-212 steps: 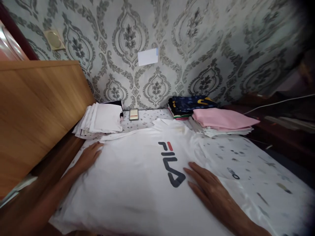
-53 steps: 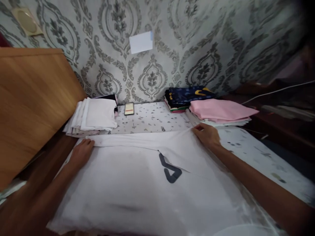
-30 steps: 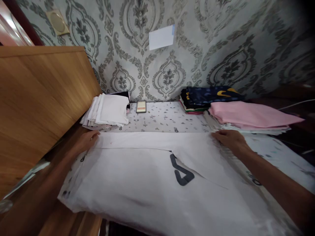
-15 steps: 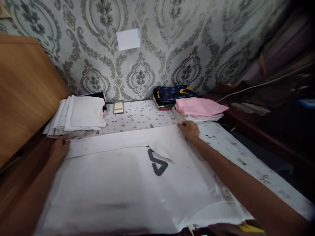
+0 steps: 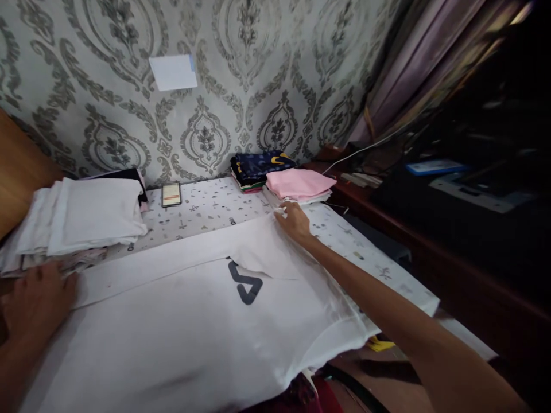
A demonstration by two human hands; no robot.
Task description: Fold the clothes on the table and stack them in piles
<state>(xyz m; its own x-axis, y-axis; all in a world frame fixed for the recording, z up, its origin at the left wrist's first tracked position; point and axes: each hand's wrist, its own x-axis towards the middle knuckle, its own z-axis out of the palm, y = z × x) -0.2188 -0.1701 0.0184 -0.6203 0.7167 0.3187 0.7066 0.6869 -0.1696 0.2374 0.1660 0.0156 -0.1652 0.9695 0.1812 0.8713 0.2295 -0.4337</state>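
Observation:
A white T-shirt (image 5: 172, 310) with a dark angular logo lies spread over the table, a strip along its far edge folded over. Its near side hangs past the table's front. My right hand (image 5: 295, 222) pinches the far right corner of the shirt, close to the pink pile. At the shirt's left edge rests my left hand (image 5: 39, 301), its fingers apart and the thumb beside the folded strip.
Folded white clothes (image 5: 94, 212) are stacked at the back left. At the back right sit a dark folded pile (image 5: 262, 165) and a pink folded cloth (image 5: 299, 182). A small framed card (image 5: 171, 194) lies between on the patterned tablecloth (image 5: 206, 203). Dark furniture (image 5: 430, 252) stands at right.
The view has swung right, so everything sits further left. My left hand has loosened from the shirt's edge, its fingers now spread. My right hand keeps its corner.

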